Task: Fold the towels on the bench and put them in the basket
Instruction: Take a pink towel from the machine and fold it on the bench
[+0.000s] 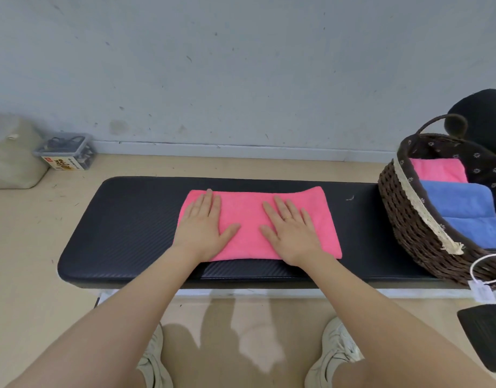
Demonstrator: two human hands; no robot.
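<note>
Pale grey wall and beige floor frame a black padded tabletop (123, 225) that runs across the view. Far left on the floor, against the wall, sit a whitish bag (11, 155) and a clear plastic box (66, 151) with a yellow label. At the middle of the tabletop lies a pink towel (249, 219), folded into a long rectangle. The left hand (204, 228) lies flat on the towel's left part, fingers straight and together, pointing away from the person, thumb spread toward the centre; its grip is fully open and clasps nothing. The right hand (291, 231) lies flat on the right part in the same way, fingers straight and slightly fanned, a ring on one finger, likewise clasping nothing. A bare strip of towel shows between the two thumbs. At the right end of the tabletop stands a dark wicker basket (409, 219) with a patterned lining, holding a folded pink towel (437, 169) and two folded blue towels (462, 200), well apart from the hands.
</note>
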